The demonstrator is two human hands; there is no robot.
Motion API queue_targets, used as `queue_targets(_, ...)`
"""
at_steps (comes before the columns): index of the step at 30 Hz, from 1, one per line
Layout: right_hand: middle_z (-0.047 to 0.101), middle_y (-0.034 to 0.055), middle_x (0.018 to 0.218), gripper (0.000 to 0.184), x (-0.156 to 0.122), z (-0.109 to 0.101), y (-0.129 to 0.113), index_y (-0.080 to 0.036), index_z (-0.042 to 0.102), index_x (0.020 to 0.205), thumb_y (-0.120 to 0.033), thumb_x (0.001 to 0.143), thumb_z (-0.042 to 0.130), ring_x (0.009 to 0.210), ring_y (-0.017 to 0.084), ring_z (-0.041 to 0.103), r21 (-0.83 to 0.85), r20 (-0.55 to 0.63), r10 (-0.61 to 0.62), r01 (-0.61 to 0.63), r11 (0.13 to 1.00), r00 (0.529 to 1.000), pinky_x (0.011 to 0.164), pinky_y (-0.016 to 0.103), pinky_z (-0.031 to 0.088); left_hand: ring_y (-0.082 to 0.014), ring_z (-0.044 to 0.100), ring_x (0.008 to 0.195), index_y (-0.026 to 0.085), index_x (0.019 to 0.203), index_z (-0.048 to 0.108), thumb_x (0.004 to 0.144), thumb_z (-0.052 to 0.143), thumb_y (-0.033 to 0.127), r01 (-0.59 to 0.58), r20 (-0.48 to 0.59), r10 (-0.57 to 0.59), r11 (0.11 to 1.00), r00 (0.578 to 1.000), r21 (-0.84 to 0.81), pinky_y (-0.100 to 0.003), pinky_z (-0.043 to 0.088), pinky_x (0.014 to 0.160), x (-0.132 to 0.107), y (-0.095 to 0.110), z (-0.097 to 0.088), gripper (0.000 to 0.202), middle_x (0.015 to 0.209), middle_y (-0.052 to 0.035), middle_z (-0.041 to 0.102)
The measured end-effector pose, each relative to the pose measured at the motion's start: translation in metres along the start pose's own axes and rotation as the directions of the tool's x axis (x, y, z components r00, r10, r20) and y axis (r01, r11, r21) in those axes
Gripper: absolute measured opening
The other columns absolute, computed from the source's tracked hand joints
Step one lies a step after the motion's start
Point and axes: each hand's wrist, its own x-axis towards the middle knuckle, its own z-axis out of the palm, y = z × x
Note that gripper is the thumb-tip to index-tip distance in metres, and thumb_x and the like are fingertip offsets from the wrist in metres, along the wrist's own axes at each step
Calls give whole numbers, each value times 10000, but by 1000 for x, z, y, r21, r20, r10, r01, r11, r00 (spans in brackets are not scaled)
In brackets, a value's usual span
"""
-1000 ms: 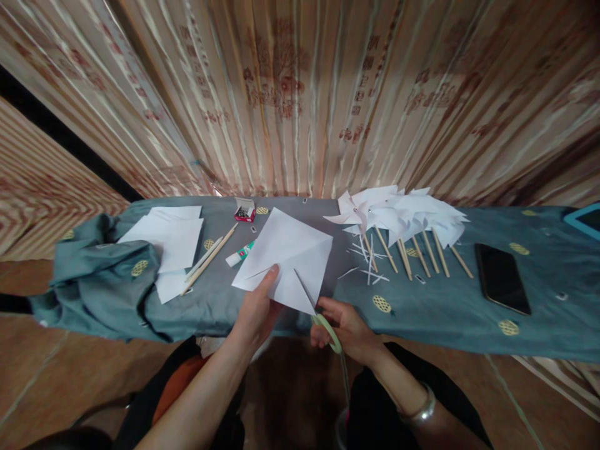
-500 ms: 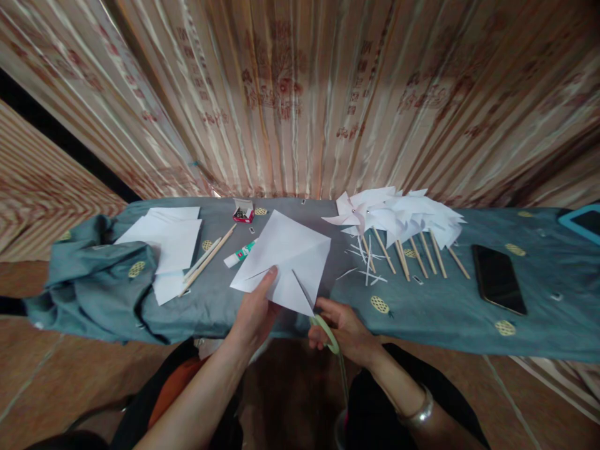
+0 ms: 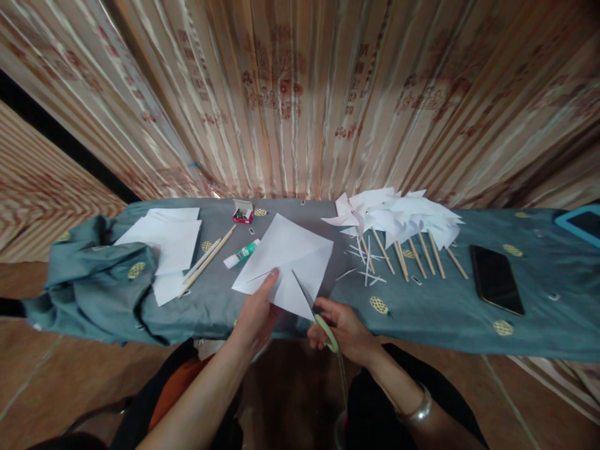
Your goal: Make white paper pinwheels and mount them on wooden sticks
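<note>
Paper square in the left hand, green-handled scissors in the right

At the lower centre of the frame, the left hand is clamped on the white square, its thumb lying on top near the lower edge. Just to the right, the right hand is closed around the scissors, which meet the square's bottom corner. The square sits at the centre, tilted so that its corners point roughly up, down and sideways. A slit shows beside the left thumb; a darker line slants from near the middle to the bottom corner, and whether it is a cut or a blade I cannot tell.

Just left of the square lies a green and white glue stick, with an open red box above it. Farther left are a few thin sticks and overlapping white sheets. Right of centre, paper pinwheels overlap in a row, their handles pointing down, near narrow paper strips. A dark phone rests farther right. All lie on a grey-green cloth with yellow pineapples; a patterned curtain fills the upper frame.
</note>
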Motion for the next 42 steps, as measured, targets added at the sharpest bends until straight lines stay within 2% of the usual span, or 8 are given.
queue_targets(15, 654, -16, 634, 705, -3, -9, 7, -145, 570, 1142, -492, 585, 828, 520, 103, 559, -66, 84, 52, -46, 997, 995, 480, 210, 402, -140, 694, 719, 133, 1044, 672, 860, 567, 86, -48, 3, 48, 995, 999, -89, -226, 577, 714, 8, 10, -1, 218, 884, -54, 741)
queue_targets(20, 655, -5, 647, 524, -16, -33, 10, -134, 647, 1002, -440, 613, 819, 560, 103, 567, -145, 150, 97, -75, 987, 984, 534, 228, 425, -146, 699, 703, 121, 1072, 665, 863, 537, 53, -122, -60, 116, 985, 992, -125, -237, 584, 702, 12, 30, -6, 255, 891, -58, 748)
queue_targets(23, 658, -7, 663, 478, -21, -45, 9, -158, 660, 974, -445, 622, 807, 563, 104, 558, -136, -10, -45, 43, 990, 999, 545, 238, 427, -152, 702, 682, 124, 1086, 664, 849, 543, 40, -118, -71, 111, 988, 991, -96, -248, 587, 714, 12, 34, -10, 279, 870, -54, 751)
queue_targets(25, 678, 2, 725, 491, -21, -50, 6, -186, 646, 1009, -445, 624, 805, 614, 124, 582, -142, -233, -212, 182, 973, 949, 577, 253, 449, -158, 705, 687, 122, 1086, 665, 831, 556, 27, -115, -48, 113, 992, 992, -47, -252, 584, 714, 10, 29, -12, 293, 865, -57, 751)
queue_targets(28, 709, 40, 860, 519, -18, -54, 0, -206, 618, 1069, -431, 639, 800, 730, 168, 625, -285, -463, -400, 295, 912, 791, 649, 287, 486, -176, 708, 696, 131, 1056, 680, 788, 605, 23, -72, 0, 72, 996, 997, 45, -255, 574, 677, 6, 17, -14, 298, 865, -66, 753)
queue_targets(33, 723, 62, 974, 576, -15, -60, -11, -206, 586, 1186, -414, 683, 774, 787, 186, 647, -571, -477, -580, 269, 776, 660, 749, 326, 510, -206, 702, 712, 121, 932, 704, 724, 702, 105, 40, 99, -64, 973, 993, 229, -273, 546, 647, 3, -2, -18, 209, 843, -80, 756)
queue_targets(37, 744, 57, 859, 582, -13, -60, -11, -174, 624, 1164, -401, 655, 790, 736, 185, 664, -580, -395, -553, 267, 770, 734, 685, 310, 527, -213, 691, 725, 112, 892, 707, 649, 784, 203, 65, 161, -129, 934, 978, 352, -287, 527, 667, 3, -8, -23, 271, 883, -86, 758)
queue_targets(42, 739, 30, 741, 479, -9, -56, -5, -167, 677, 1036, -368, 616, 792, 602, 153, 639, -341, -351, -412, 295, 893, 841, 555, 261, 513, -254, 692, 810, 145, 930, 709, 607, 818, 417, 66, 271, -170, 933, 947, 353, -318, 524, 702, 2, -4, -24, 436, 911, -91, 753)
